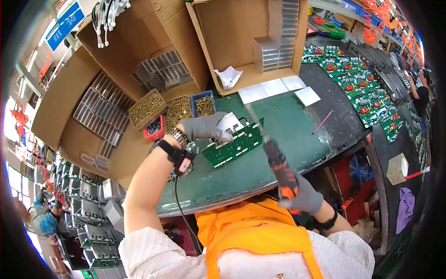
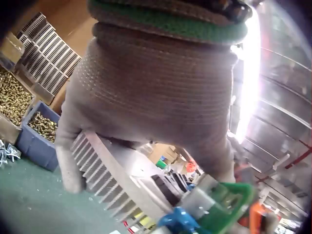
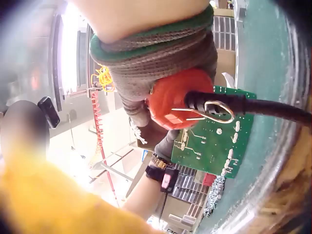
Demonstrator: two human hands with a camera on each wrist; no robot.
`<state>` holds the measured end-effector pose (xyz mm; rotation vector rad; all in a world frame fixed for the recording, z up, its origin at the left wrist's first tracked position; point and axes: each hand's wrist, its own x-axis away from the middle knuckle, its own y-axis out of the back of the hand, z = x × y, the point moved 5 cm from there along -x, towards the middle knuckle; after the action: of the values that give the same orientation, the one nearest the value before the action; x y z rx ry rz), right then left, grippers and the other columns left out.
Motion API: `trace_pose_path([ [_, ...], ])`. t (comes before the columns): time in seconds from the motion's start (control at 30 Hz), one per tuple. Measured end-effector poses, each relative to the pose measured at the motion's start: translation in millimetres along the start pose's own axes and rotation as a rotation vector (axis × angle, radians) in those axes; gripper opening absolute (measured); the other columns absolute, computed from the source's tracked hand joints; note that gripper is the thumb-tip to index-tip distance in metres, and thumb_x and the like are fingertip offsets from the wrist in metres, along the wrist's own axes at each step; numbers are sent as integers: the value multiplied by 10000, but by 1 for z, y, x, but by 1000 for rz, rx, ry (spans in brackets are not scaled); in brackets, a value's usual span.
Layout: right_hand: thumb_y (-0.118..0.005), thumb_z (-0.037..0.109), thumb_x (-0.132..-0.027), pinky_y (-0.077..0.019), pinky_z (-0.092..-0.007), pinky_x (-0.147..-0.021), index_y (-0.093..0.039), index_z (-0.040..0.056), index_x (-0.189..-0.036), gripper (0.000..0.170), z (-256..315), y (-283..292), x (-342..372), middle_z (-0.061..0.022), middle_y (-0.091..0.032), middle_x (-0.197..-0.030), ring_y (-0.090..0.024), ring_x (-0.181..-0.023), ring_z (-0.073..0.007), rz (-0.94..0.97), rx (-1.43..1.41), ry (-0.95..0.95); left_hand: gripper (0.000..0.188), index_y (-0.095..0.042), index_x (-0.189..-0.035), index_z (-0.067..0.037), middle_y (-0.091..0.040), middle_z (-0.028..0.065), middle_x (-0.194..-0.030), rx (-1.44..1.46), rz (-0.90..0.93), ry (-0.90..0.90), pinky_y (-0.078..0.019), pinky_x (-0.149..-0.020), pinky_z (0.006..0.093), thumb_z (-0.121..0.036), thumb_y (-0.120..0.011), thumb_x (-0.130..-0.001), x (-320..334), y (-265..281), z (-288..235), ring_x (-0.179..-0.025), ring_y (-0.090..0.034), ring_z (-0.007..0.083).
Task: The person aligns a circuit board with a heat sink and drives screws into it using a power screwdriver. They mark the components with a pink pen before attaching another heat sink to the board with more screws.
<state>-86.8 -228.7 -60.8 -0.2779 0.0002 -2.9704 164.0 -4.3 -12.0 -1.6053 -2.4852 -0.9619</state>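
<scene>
In a grey glove, my left hand (image 1: 200,128) grips a finned metal heatsink (image 2: 105,178) on a green circuit board (image 1: 239,145). The board is tilted up on edge over the green tabletop, its soldered side facing me in the head view. My right hand (image 1: 304,195), also gloved, grips an orange and black electric screwdriver (image 1: 280,167). Its bit points up and away, just right of the board. From the screwdriver's rear end (image 3: 170,100) runs a black cord (image 3: 278,109) with a wire hook. The right fingers are partly hidden behind the tool.
Behind the left hand stand bins of brass-coloured screws (image 1: 147,109), a blue bin (image 1: 203,104) and a red bin (image 1: 154,129). Cardboard boxes (image 1: 246,42) hold stacked heatsinks. White plates (image 1: 307,96) and a pencil (image 1: 322,122) lie on the table. Finished-looking boards (image 1: 355,83) fill the right side.
</scene>
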Motion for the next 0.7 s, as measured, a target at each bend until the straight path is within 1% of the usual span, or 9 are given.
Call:
trace_pose_path([
  [0.07, -882, 228, -681, -467, -319, -956, -321, -1, -1449, 978, -9, -9, 20, -110, -569, -1249, -553, -1099, -155, 163, 15, -64, 751, -503, -1261, -20, -615, 102, -1084, -8, -24, -44, -496, -838, 315, -490, -773, -742, -5, 5, 9, -1002, -579, 181],
  [0.1, -882, 228, -681, -467, -319, -956, -321, -1, -1449, 978, -8, -13, 24, -110, -569, -1249, -553, -1099, -155, 157, 16, -62, 777, -493, -1281, -20, -611, 108, -1106, -45, -41, -54, -494, -846, 318, -506, -770, -743, -5, 7, 10, -1019, -577, 187],
  [0.17, -884, 265, -680, -474, -316, -945, -323, 12, -1451, 987, -16, -26, 31, -111, -585, -1225, -562, -1094, -159, 211, 153, -277, 803, -483, -1301, -19, -607, 115, -1127, -80, -49, -66, -491, -855, 322, -522, -767, -743, -7, 8, 13, -1036, -575, 193],
  [0.2, -875, 294, -693, -477, -310, -941, -321, 17, -1454, 981, -15, -31, 29, -116, -582, -1238, -567, -1092, -168, 264, 225, -307, 814, -460, -1326, -4, -590, 127, -1162, -54, -17, -13, -445, -932, 331, -503, -759, -756, -5, 6, 11, -1082, -551, 205],
  [0.23, -875, 294, -693, -477, -310, -941, -321, 17, -1454, 981, -20, -34, 28, -116, -582, -1238, -567, -1092, -168, 261, 226, -310, 825, -438, -1350, 11, -573, 139, -1198, -26, 13, 40, -400, -1009, 339, -484, -751, -769, -4, 5, 11, -1129, -527, 217],
  [0.5, -860, 313, -710, -491, -290, -894, -358, 11, -1432, 930, -27, -54, 19, -98, -590, -1166, -577, -1014, -155, 243, 160, -308, 815, -469, -1312, 23, -583, 135, -1195, -11, -23, 9, -398, -1018, 335, -508, -754, -764, -1, 2, 9, -1126, -530, 209],
  [0.57, -857, 301, -713, -491, -282, -872, -368, 9, -1422, 909, -27, -54, 22, -80, -586, -1137, -572, -987, -145, 257, 124, -350, 780, -476, -1295, 14, -592, 127, -1176, -39, -19, -52, -449, -950, 322, -508, -743, -780, -8, 1, 15, -1083, -553, 190],
  [0.63, -855, 289, -717, -490, -275, -850, -378, 6, -1412, 889, -26, -56, 25, -61, -582, -1108, -567, -961, -136, 290, 85, -369, 612, -550, -1203, 3, -632, 83, -1057, -40, 14, -22, -490, -834, 307, -426, -732, -806, 3, -5, -12, -969, -576, 152],
  [0.7, -836, 245, -739, -470, -260, -846, -404, 6, -1384, 812, -27, -61, 24, -29, -565, -1052, -550, -938, -114, 311, -66, -299, 446, -606, -1094, -2, -641, 39, -930, -24, 52, -224, -495, -745, 298, -327, -719, -811, -16, -10, 2, -867, -566, 120],
])
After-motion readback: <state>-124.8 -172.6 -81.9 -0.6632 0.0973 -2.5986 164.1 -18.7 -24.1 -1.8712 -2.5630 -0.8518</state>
